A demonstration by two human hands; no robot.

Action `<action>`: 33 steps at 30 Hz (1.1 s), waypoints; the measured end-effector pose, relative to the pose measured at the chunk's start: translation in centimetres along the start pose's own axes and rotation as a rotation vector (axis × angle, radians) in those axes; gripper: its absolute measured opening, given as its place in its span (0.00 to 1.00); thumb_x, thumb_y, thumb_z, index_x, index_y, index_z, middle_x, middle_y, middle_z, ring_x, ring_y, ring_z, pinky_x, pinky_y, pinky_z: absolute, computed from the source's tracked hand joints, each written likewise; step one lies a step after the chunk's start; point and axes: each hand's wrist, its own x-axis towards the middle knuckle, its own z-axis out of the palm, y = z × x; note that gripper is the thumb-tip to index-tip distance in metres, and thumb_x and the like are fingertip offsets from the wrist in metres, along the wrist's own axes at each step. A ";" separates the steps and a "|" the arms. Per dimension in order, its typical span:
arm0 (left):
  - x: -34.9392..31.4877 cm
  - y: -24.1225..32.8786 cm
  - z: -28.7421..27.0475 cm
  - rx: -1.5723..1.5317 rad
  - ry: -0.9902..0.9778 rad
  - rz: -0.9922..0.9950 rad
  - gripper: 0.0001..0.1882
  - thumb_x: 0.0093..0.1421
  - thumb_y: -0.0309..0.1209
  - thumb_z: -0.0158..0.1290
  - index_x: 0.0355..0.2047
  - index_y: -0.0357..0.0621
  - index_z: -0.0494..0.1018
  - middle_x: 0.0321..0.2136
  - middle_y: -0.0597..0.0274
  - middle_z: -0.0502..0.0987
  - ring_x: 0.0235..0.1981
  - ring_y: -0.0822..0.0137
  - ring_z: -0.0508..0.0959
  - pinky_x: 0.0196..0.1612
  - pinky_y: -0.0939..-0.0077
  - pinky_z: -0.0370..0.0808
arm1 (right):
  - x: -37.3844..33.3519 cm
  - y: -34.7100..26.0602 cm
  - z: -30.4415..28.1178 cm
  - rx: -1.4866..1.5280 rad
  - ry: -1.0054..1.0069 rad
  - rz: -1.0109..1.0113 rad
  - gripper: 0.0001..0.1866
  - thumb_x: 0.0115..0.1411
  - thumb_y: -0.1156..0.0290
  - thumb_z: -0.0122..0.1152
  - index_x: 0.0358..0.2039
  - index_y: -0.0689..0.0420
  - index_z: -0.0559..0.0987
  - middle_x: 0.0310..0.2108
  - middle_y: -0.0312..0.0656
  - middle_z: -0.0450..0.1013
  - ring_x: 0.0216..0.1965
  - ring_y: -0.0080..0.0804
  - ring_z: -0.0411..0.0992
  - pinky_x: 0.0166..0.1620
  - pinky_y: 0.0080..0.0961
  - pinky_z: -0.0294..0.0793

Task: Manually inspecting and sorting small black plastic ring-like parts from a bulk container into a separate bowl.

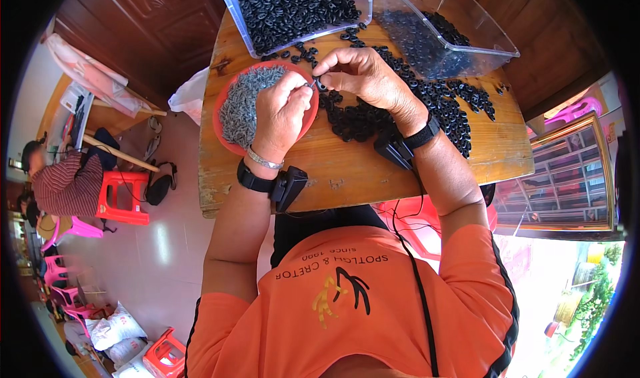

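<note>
Small black ring (321, 84) pinched between both hands, left hand (280, 115) over red bowl (223, 105), right hand (367, 78) curled above.

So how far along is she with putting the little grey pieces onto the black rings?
Done: the left clear bin holds a heap of black rings, though whether they are fitted is unclear. In hand: the right hand pinches one black ring against the left hand, above the red bowl of grey pieces. Left: many loose rings on the wooden table.
</note>
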 end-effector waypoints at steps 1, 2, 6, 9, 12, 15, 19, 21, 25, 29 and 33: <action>0.0 0.0 0.0 0.018 -0.008 -0.002 0.05 0.56 0.26 0.48 0.27 0.36 0.70 0.14 0.64 0.70 0.17 0.75 0.70 0.22 0.78 0.66 | 0.0 0.1 0.0 0.000 0.001 0.001 0.08 0.57 0.78 0.60 0.39 0.60 0.79 0.31 0.32 0.75 0.35 0.17 0.72 0.42 0.17 0.72; 0.0 0.0 0.0 0.036 -0.016 -0.003 0.05 0.56 0.26 0.48 0.27 0.36 0.69 0.14 0.63 0.70 0.17 0.74 0.70 0.22 0.78 0.66 | 0.0 0.1 -0.1 0.008 -0.008 -0.004 0.08 0.57 0.78 0.60 0.39 0.60 0.79 0.31 0.33 0.76 0.35 0.17 0.72 0.42 0.17 0.72; 0.0 0.0 0.0 0.066 -0.014 0.013 0.05 0.56 0.26 0.48 0.26 0.36 0.69 0.14 0.62 0.70 0.17 0.73 0.70 0.22 0.77 0.66 | 0.0 0.0 -0.1 0.009 -0.018 -0.010 0.09 0.57 0.78 0.60 0.39 0.60 0.79 0.32 0.33 0.76 0.35 0.17 0.72 0.42 0.17 0.72; 0.0 0.3 0.0 0.040 -0.014 -0.005 0.05 0.56 0.26 0.48 0.26 0.36 0.70 0.14 0.62 0.70 0.17 0.72 0.70 0.22 0.77 0.66 | 0.0 0.0 -0.1 0.036 -0.024 -0.026 0.09 0.57 0.79 0.59 0.39 0.60 0.79 0.32 0.34 0.76 0.36 0.18 0.72 0.43 0.17 0.72; 0.0 0.3 0.0 0.025 -0.004 -0.018 0.05 0.55 0.26 0.49 0.26 0.36 0.70 0.14 0.61 0.70 0.17 0.72 0.71 0.22 0.77 0.66 | 0.0 -0.4 -0.3 0.034 -0.019 -0.027 0.09 0.57 0.80 0.59 0.39 0.61 0.79 0.32 0.34 0.76 0.36 0.18 0.72 0.43 0.17 0.72; 0.1 0.1 -0.1 0.072 -0.013 0.003 0.05 0.55 0.27 0.49 0.26 0.36 0.70 0.15 0.59 0.71 0.17 0.69 0.72 0.23 0.74 0.67 | -0.2 -0.8 -0.4 0.055 -0.006 -0.046 0.09 0.57 0.80 0.59 0.40 0.61 0.79 0.32 0.34 0.76 0.36 0.18 0.72 0.43 0.17 0.72; 0.0 0.0 -0.1 0.152 -0.037 0.033 0.05 0.54 0.27 0.49 0.26 0.38 0.70 0.15 0.54 0.71 0.18 0.60 0.74 0.23 0.70 0.68 | -0.1 -0.4 -0.4 0.032 0.000 -0.042 0.08 0.56 0.76 0.60 0.37 0.60 0.80 0.31 0.33 0.77 0.34 0.17 0.71 0.42 0.18 0.72; 0.1 -0.1 -0.1 0.166 -0.044 0.035 0.05 0.54 0.27 0.49 0.26 0.38 0.70 0.16 0.53 0.71 0.18 0.57 0.74 0.23 0.69 0.68 | -0.1 -0.4 -0.4 0.023 -0.010 -0.036 0.08 0.56 0.76 0.61 0.37 0.60 0.80 0.31 0.34 0.77 0.34 0.17 0.72 0.42 0.18 0.72; 0.0 -0.1 -0.1 0.177 -0.041 0.045 0.05 0.54 0.27 0.49 0.25 0.38 0.69 0.15 0.52 0.71 0.18 0.57 0.74 0.23 0.68 0.68 | -0.1 -0.6 -0.1 -0.004 -0.019 -0.036 0.09 0.57 0.78 0.59 0.39 0.60 0.79 0.32 0.33 0.76 0.35 0.17 0.72 0.42 0.17 0.72; 0.1 -0.2 0.0 0.189 -0.048 0.025 0.05 0.54 0.27 0.49 0.26 0.38 0.69 0.15 0.52 0.71 0.18 0.57 0.74 0.23 0.68 0.68 | -0.2 -0.1 0.0 -0.039 -0.026 -0.042 0.09 0.57 0.78 0.59 0.39 0.60 0.79 0.32 0.33 0.76 0.35 0.17 0.72 0.42 0.17 0.72; 0.1 -0.1 -0.1 0.167 -0.035 0.040 0.05 0.54 0.27 0.50 0.25 0.38 0.69 0.15 0.53 0.71 0.18 0.57 0.74 0.23 0.68 0.68 | 0.0 -0.1 0.1 -0.022 -0.027 -0.030 0.09 0.57 0.78 0.59 0.40 0.61 0.79 0.32 0.33 0.76 0.35 0.17 0.72 0.42 0.17 0.72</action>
